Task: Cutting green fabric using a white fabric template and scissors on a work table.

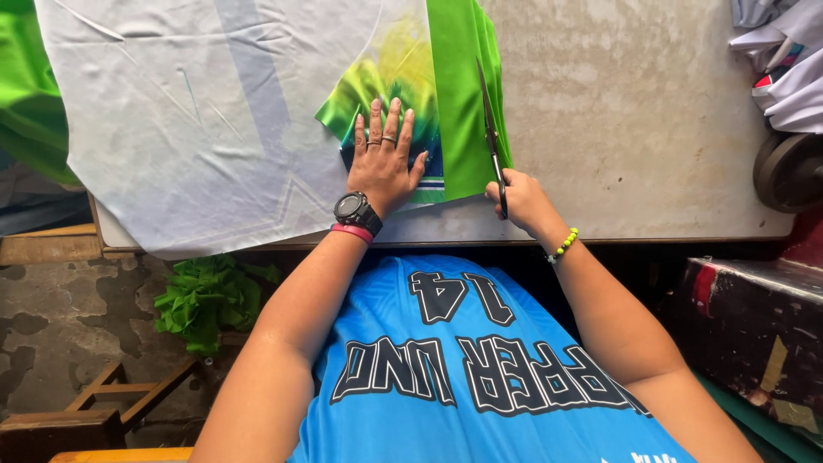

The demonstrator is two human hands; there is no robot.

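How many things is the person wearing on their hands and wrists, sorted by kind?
Rings on the left hand: 2
Black watch: 1
Pink wristband: 1
Green bead bracelet by the right hand: 1
Total: 5

Green-yellow-blue printed fabric point(403, 94); white sheet point(197, 111); blue shirt point(463, 369)

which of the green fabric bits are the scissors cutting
The bright green fabric on the table, pinned by the left hand, with the scissors in the right hand. The green scraps lie on the floor; another green piece hangs far left.
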